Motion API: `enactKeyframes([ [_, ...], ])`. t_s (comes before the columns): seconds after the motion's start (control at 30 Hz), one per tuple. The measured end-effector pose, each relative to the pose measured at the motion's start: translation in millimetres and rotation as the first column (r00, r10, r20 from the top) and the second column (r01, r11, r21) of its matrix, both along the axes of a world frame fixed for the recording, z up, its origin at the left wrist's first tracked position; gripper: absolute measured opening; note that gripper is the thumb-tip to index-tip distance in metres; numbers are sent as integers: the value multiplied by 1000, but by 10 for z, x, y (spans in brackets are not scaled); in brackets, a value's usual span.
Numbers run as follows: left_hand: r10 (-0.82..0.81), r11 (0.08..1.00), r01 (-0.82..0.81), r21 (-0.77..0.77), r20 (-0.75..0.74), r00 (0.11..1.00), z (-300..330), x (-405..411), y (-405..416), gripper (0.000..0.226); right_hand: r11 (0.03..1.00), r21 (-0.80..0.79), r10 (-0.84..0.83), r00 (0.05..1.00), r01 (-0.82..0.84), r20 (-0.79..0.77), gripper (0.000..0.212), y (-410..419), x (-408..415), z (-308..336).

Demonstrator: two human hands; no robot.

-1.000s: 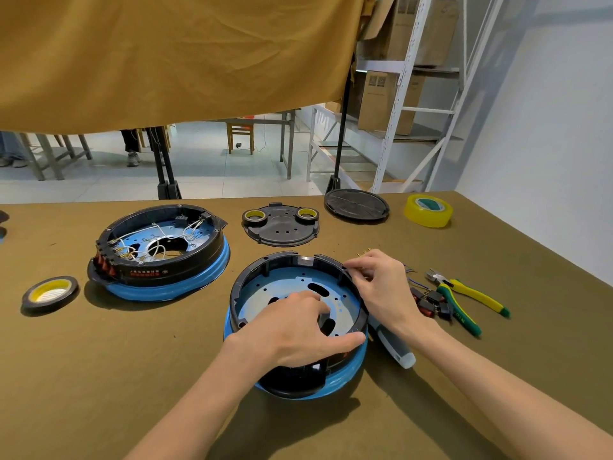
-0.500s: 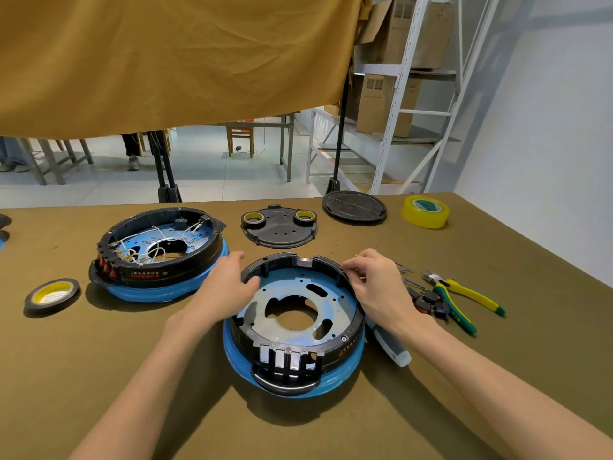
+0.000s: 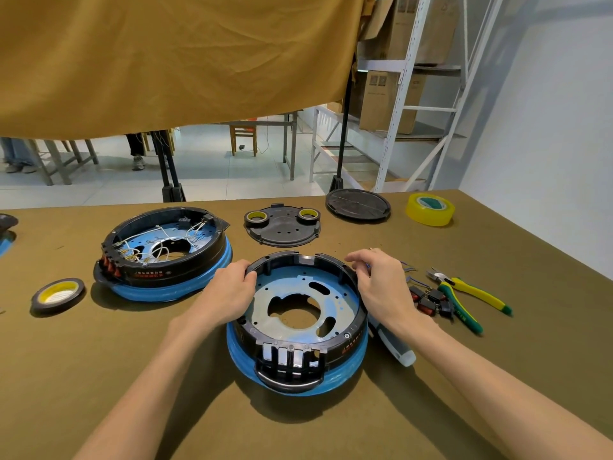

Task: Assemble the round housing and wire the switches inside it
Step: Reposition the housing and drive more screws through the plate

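At lower centre, the round housing (image 3: 298, 323) sits between both hands: left hand (image 3: 229, 292) grips its left rim, right hand (image 3: 381, 287) its right rim.

Both hands are gripping the round housing (image 3: 298, 323) on the desk (image 3: 99, 376): the left hand (image 3: 229, 293) is curling over its left rim, the right hand (image 3: 381, 287) over its right rim. A wired second housing (image 3: 162, 254) is sitting to the left, with red switches (image 3: 428, 302) and pliers (image 3: 464, 293) lying to the right.
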State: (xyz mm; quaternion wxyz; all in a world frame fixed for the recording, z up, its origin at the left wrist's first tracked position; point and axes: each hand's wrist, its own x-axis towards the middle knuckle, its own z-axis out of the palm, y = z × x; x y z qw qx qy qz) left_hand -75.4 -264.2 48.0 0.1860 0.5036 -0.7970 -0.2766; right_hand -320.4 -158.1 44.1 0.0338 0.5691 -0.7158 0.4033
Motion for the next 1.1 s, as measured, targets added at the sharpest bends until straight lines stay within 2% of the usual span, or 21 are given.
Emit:
enactKeyframes([
  [0.27,7,999,-7,-38,1,1000,-1,-37,7,24,987,136,-88,995,82,36,33,33,-56,-39],
  [0.57,-12,1000,11,3,47,999,-32,-9,-61,20,965,261,21,1000,-17,-13,28,28,-29,-7],
  [0.7,-13,1000,13,8,8,1000,-52,19,-76,20,980,201,-1,1000,-1,13,31,11,-56,-27],
  [0.8,-6,1000,6,-2,-22,1000,-60,15,-58,21,997,65,-40,996,35,81,33,-4,-88,3],
  [0.93,2,1000,-3,-15,-32,999,-52,5,-44,25,998,-66,22,983,-10,184,28,-42,-99,59],
  [1.0,2,1000,-2,-20,-36,999,-51,-3,-46,26,997,-78,37,974,-19,225,20,-70,-118,45],
  [1.1,7,1000,-8,-25,-34,999,-56,-7,-52,25,998,-15,58,973,-56,224,9,-111,-122,-14],
])
